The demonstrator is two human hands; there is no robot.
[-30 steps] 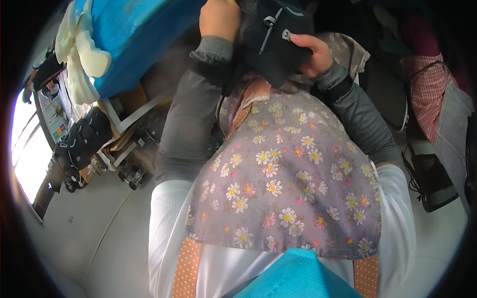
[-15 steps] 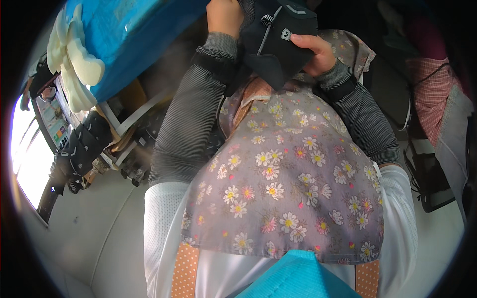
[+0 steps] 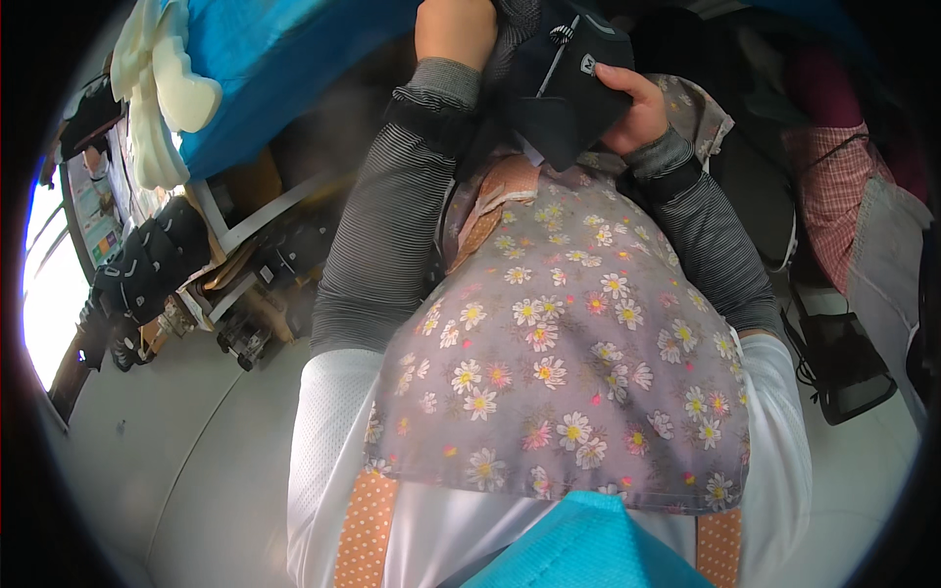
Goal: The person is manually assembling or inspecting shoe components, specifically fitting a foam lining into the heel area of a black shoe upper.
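Note:
A black shoe upper [image 3: 569, 93], with a small white-edged badge, a grey line of trim and a striped tab, is held up at the top of the view. My right hand [image 3: 639, 108] pinches its right side, with the thumb on top beside the badge and the fingers behind. My left hand [image 3: 456, 31] is closed at the upper's left edge, next to a dark textured part of it; the fingertips are hidden and the frame's top cuts the hand off. A floral apron [image 3: 559, 363] covers my lap below the upper.
Cream foam-like pieces [image 3: 162, 93] hang beside a blue-covered surface [image 3: 265, 73] at upper left. Several black pieces [image 3: 157, 260] are stacked below, near a pale metal frame [image 3: 235, 230]. At right are a person's checked garment [image 3: 828, 196] and a dark object [image 3: 848, 358] by the floor.
The shoe upper and both hands sit slightly farther right in view, with the left hand a little lower. The surroundings at left have shifted a little too. Both holds look the same.

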